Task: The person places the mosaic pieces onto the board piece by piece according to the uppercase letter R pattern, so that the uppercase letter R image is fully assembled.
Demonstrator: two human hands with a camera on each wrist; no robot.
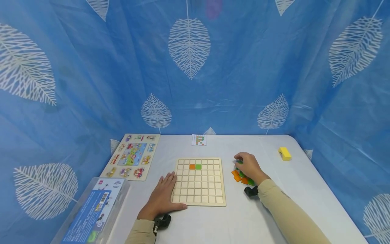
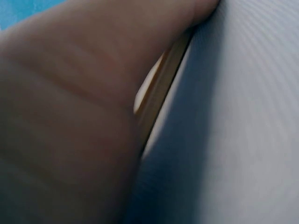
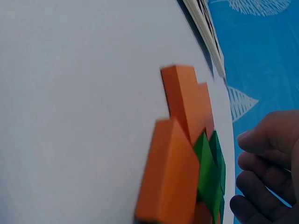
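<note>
A square wooden grid board [image 1: 198, 183] lies on the table, with an orange tile [image 1: 192, 166] and a green tile [image 1: 198, 167] side by side in an upper row. My left hand [image 1: 163, 195] rests along its left edge, fingers spread and thumb at the near corner. In the left wrist view the hand hides most of the board's wooden edge [image 2: 161, 88]. Over a loose pile of orange tiles [image 3: 170, 168] and green tiles [image 3: 210, 170] hovers my right hand [image 1: 249, 166]. Its fingers are loosely bent, with a gap to the thumb and nothing visible between them.
A small card with a coloured grid pattern [image 1: 199, 140] lies behind the board. To the left are a wooden picture puzzle [image 1: 134, 154] and a clear plastic box [image 1: 94, 210] with a printed sheet. A yellow arch block [image 1: 285, 154] sits at the far right.
</note>
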